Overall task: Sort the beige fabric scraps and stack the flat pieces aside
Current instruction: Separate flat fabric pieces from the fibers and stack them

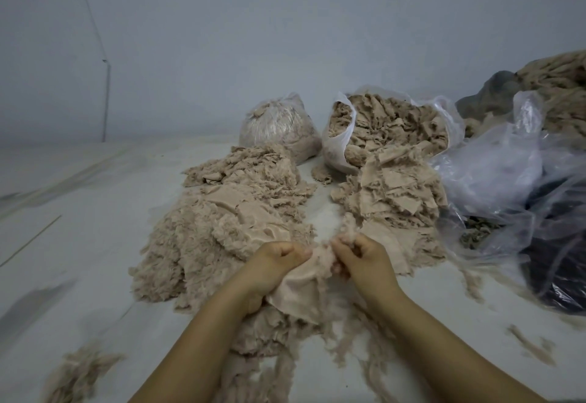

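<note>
At six o'clock on the pale floor (95,206), left hand (279,258) and right hand (361,258) curl their fingers tightly around one beige scrap (301,294), its fluffy edge pinched between them. Pulling too hard could tear it or drag fluff from the sorted pile (390,193) at one o'clock

- I can read no text, label, brand, number or sign anywhere in my view.
</note>
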`<state>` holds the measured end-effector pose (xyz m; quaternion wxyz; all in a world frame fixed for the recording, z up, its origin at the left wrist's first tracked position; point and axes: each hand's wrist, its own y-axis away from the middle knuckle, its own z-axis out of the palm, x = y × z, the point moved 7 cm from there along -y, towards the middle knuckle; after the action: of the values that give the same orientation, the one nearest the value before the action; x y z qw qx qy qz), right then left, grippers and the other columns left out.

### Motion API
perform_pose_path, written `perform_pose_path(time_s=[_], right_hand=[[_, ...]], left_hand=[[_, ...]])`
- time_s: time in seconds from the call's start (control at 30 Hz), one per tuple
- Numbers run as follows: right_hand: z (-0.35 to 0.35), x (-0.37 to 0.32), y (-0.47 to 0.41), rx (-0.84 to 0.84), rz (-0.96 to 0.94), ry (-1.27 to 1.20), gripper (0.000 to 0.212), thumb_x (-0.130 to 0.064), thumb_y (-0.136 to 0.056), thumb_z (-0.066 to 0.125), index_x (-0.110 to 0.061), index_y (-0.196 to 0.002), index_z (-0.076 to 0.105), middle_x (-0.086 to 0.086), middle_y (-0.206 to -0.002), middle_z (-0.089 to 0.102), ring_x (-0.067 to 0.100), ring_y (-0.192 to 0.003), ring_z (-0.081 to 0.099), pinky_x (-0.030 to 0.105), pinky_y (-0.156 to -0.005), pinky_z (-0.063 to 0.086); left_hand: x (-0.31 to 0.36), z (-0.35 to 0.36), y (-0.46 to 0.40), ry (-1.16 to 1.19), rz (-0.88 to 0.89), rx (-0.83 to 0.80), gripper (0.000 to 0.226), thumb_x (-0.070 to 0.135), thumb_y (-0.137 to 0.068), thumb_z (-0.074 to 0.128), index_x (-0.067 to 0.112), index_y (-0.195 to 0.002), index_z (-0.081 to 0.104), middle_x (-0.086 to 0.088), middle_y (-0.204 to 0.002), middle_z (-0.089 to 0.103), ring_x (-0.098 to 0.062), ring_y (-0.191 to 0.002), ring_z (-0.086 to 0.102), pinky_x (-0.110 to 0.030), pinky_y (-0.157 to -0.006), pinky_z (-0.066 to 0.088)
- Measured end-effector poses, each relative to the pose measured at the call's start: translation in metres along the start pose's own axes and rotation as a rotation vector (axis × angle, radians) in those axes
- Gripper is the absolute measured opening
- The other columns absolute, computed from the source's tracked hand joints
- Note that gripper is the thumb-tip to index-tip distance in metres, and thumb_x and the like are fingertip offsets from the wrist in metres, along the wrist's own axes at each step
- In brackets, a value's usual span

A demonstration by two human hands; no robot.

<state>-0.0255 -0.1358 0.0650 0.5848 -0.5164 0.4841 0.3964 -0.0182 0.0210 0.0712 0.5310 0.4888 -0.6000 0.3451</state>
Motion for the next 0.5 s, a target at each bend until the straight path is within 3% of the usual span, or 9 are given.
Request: perform_pose_path(time_s=[0.07, 0.13, 0.2, 0.27, 0.3, 0.33, 0.4, 0.47, 0.5], right_hand=[[-0.006, 0.009, -0.002, 0.058, 0.115, -0.175, 0.022, -0.010, -0.095, 0.056, -0.006, -0.073, 0.055, -0.002, -0.049, 0.059, 0.010, -0.042, 0.051, 0.018, -0.040, 0.040], [-0.007, 0.012, 0.000, -0.008, 0.185, -0.156, 0.021, -0.012, -0.096, 0.055, -0.003, -0.076, 0.053, 0.003, -0.053, 0.060, 0.008, -0.040, 0.051, 0.018, -0.040, 0.040], [0.005, 0.015, 0.008, -0.301, 0.273, -0.011, 0.018, -0.013, -0.092, 0.061, 0.000, -0.081, 0.055, 0.005, -0.062, 0.064, 0.009, -0.049, 0.055, 0.020, -0.046, 0.044], [0.012, 0.020, 0.022, -0.634, 0.335, 0.269, 0.015, -0.012, -0.085, 0.071, -0.002, -0.088, 0.060, -0.001, -0.078, 0.067, 0.011, -0.070, 0.061, 0.023, -0.062, 0.051], [0.011, 0.021, 0.022, -0.702, 0.315, 0.395, 0.022, -0.015, -0.080, 0.076, -0.005, -0.094, 0.062, -0.003, -0.088, 0.067, 0.011, -0.080, 0.062, 0.024, -0.072, 0.053], [0.011, 0.018, 0.019, -0.681, 0.283, 0.439, 0.033, -0.022, -0.076, 0.080, -0.010, -0.102, 0.062, -0.003, -0.098, 0.065, 0.012, -0.090, 0.061, 0.025, -0.080, 0.053], [0.010, 0.007, 0.012, -0.496, 0.264, 0.283, 0.049, -0.042, -0.070, 0.079, -0.021, -0.109, 0.057, -0.002, -0.106, 0.062, 0.012, -0.097, 0.060, 0.026, -0.086, 0.051], [0.014, -0.002, 0.008, -0.365, 0.211, 0.118, 0.056, -0.059, -0.064, 0.068, -0.021, -0.104, 0.058, -0.004, -0.097, 0.062, 0.009, -0.089, 0.061, 0.026, -0.082, 0.052], [0.017, -0.002, 0.006, -0.353, 0.167, 0.094, 0.054, -0.058, -0.064, 0.067, -0.018, -0.100, 0.060, -0.005, -0.089, 0.063, 0.008, -0.082, 0.061, 0.023, -0.075, 0.052]], left_hand=[[0.002, -0.008, 0.001, 0.005, 0.017, 0.046, 0.029, 0.023, -0.093, 0.058, -0.005, -0.093, 0.067, -0.006, -0.072, 0.065, -0.015, -0.062, 0.058, -0.021, -0.055, 0.046], [0.004, -0.012, 0.003, -0.031, 0.033, 0.063, 0.027, 0.024, -0.093, 0.058, -0.001, -0.089, 0.069, -0.001, -0.066, 0.065, -0.011, -0.057, 0.057, -0.018, -0.052, 0.044], [0.006, -0.014, 0.005, -0.035, 0.044, 0.061, 0.025, 0.024, -0.093, 0.058, 0.005, -0.080, 0.070, 0.002, -0.060, 0.065, -0.009, -0.052, 0.057, -0.016, -0.048, 0.042], [0.009, -0.014, 0.005, -0.008, 0.056, 0.060, 0.024, 0.023, -0.093, 0.058, 0.010, -0.076, 0.070, 0.003, -0.059, 0.066, -0.007, -0.050, 0.058, -0.015, -0.047, 0.043], [0.011, -0.015, 0.005, 0.001, 0.061, 0.058, 0.023, 0.021, -0.093, 0.058, 0.011, -0.076, 0.069, 0.005, -0.059, 0.067, -0.005, -0.050, 0.059, -0.014, -0.047, 0.043], [0.013, -0.014, 0.005, 0.004, 0.067, 0.049, 0.022, 0.020, -0.093, 0.058, 0.012, -0.076, 0.069, 0.006, -0.059, 0.067, -0.004, -0.051, 0.060, -0.013, -0.047, 0.043], [0.015, -0.010, 0.004, 0.014, 0.074, 0.012, 0.021, 0.018, -0.093, 0.058, 0.013, -0.075, 0.069, 0.006, -0.061, 0.068, -0.003, -0.053, 0.061, -0.013, -0.048, 0.044], [0.016, -0.005, 0.005, 0.012, 0.075, -0.047, 0.020, 0.019, -0.091, 0.060, 0.014, -0.075, 0.071, 0.003, -0.065, 0.069, -0.005, -0.057, 0.062, -0.015, -0.051, 0.047], [0.016, -0.002, 0.005, -0.001, 0.073, -0.077, 0.019, 0.022, -0.090, 0.061, 0.016, -0.075, 0.071, 0.002, -0.066, 0.069, -0.005, -0.059, 0.062, -0.016, -0.053, 0.047]])
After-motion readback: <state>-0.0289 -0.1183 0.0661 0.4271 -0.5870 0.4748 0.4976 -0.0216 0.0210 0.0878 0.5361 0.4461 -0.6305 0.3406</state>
